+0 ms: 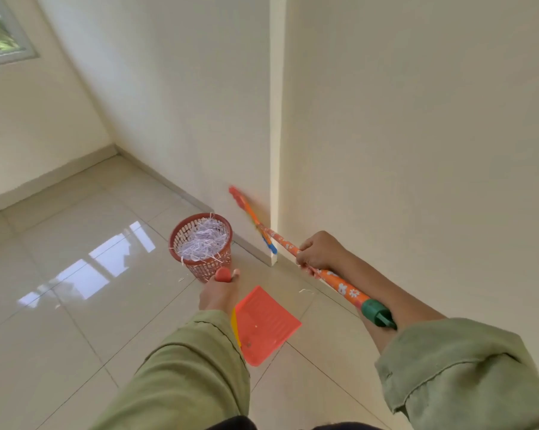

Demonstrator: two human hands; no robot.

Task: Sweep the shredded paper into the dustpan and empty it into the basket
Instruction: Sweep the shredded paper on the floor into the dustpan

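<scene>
A red mesh basket [181, 240] stands on the floor near the wall, heaped with white shredded paper [201, 240]. My left hand [217, 294] grips the red top of the dustpan handle just in front of the basket. The orange dustpan [266, 324] hangs below that hand, its tray looking bare. My right hand [319, 251] grips the orange flowered broom handle [342, 285], whose green end cap lies along my forearm. The broom's far end [246, 207] is blurred against the wall.
A protruding wall corner [274, 181] stands just behind the basket and broom. A few paper shreds [305, 291] lie on the glossy beige tiles [75, 305]. A window [1, 32] is at the upper left.
</scene>
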